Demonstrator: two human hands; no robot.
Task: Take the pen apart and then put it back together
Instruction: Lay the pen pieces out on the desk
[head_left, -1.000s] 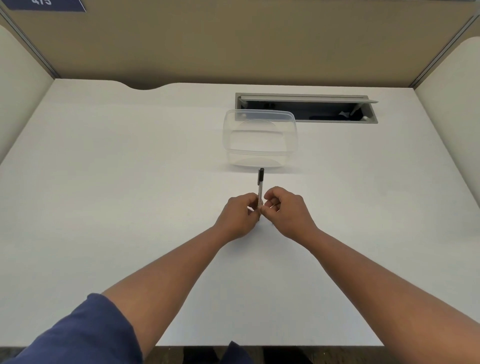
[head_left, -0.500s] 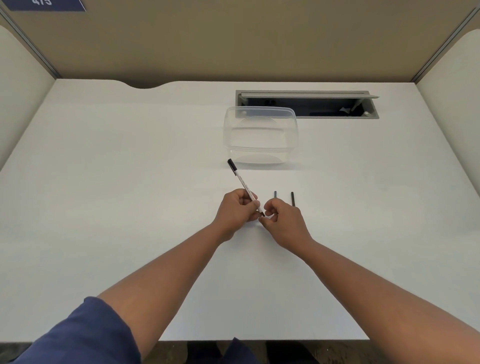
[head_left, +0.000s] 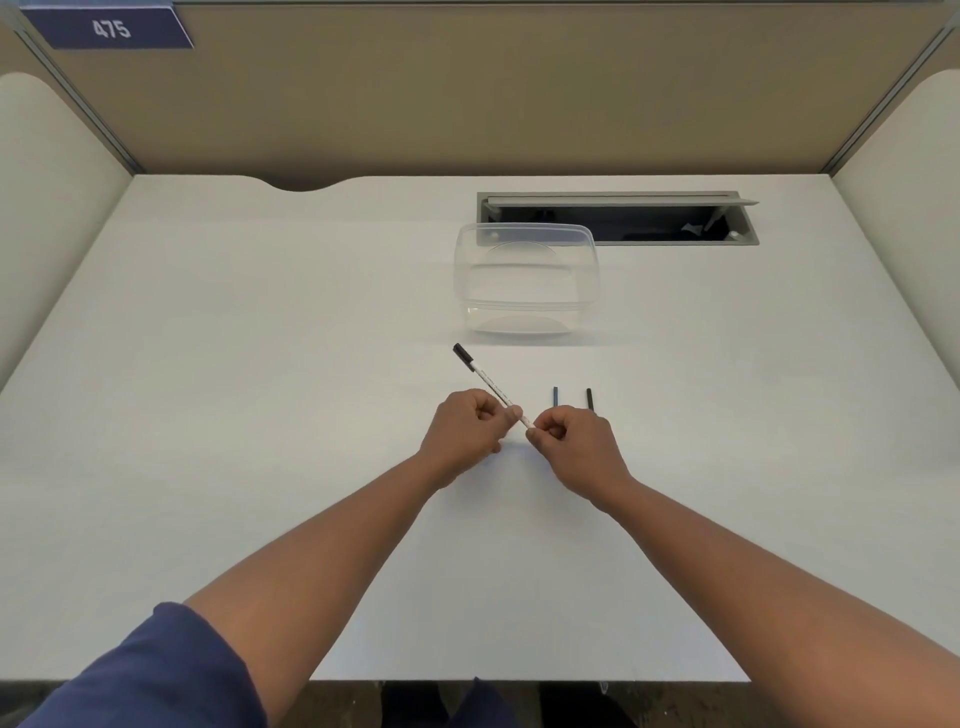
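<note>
A slim white pen barrel (head_left: 491, 385) with a black end cap points up and to the left above the white desk (head_left: 260, 415). My left hand (head_left: 465, 428) grips the barrel near its lower end. My right hand (head_left: 571, 447) pinches the barrel's near tip between thumb and fingers; what sits at that tip is hidden. Two short dark pen parts lie side by side on the desk just beyond my right hand: one (head_left: 555, 396) on the left, another (head_left: 590, 399) on the right.
A clear plastic container (head_left: 525, 278) stands behind the pen. Behind it is an open cable slot (head_left: 618, 218) in the desk. Partition walls close the desk at the back and both sides. A blue label reads 475 (head_left: 111, 28).
One second ago the pen stood pointing straight away; it has tilted to the left. My right hand shifted, uncovering the two dark parts on the desk.
</note>
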